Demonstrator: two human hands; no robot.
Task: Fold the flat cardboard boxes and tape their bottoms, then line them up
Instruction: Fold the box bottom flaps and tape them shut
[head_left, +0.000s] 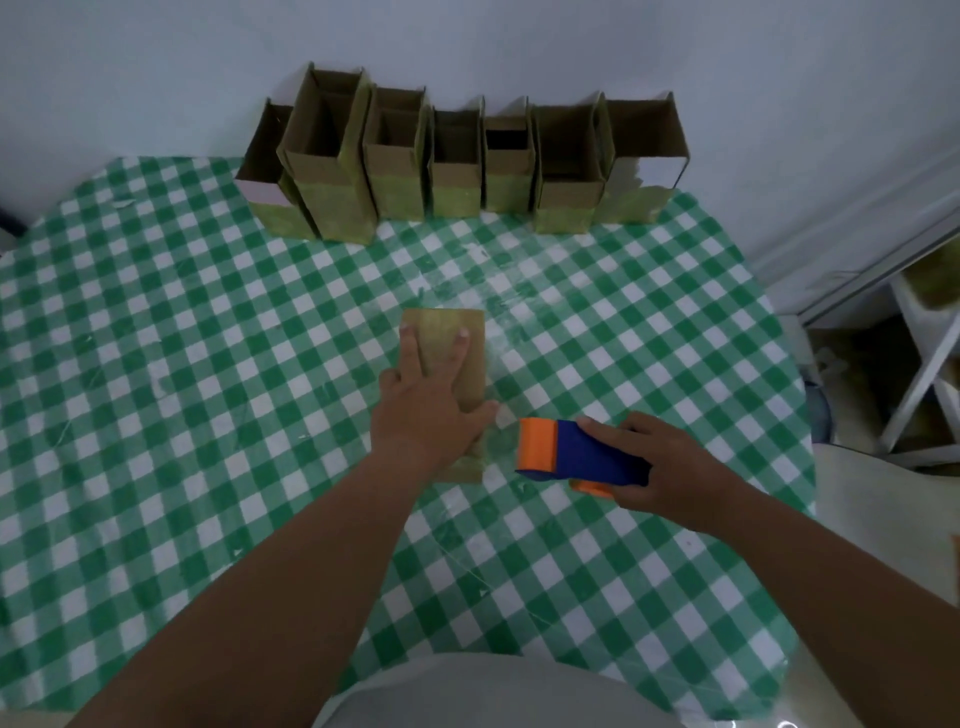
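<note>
Green-and-white checked tablecloth (156, 364) fills most of the frame, pale wall (519, 41) up top with a row of folded boxes (457, 161) against it. Mid-frame, the left hand (431, 400) presses a cardboard box (467, 322) flat — fingers spread. Just right, the right hand (670, 467) grips a tape dispenser (576, 452) (blue and orange) — a white rack (924, 374) sits at the right edge.

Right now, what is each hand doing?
Left hand: open, fingers straight, pressing on the cardboard box.
Right hand: closed around the blue and orange tape dispenser.
</note>
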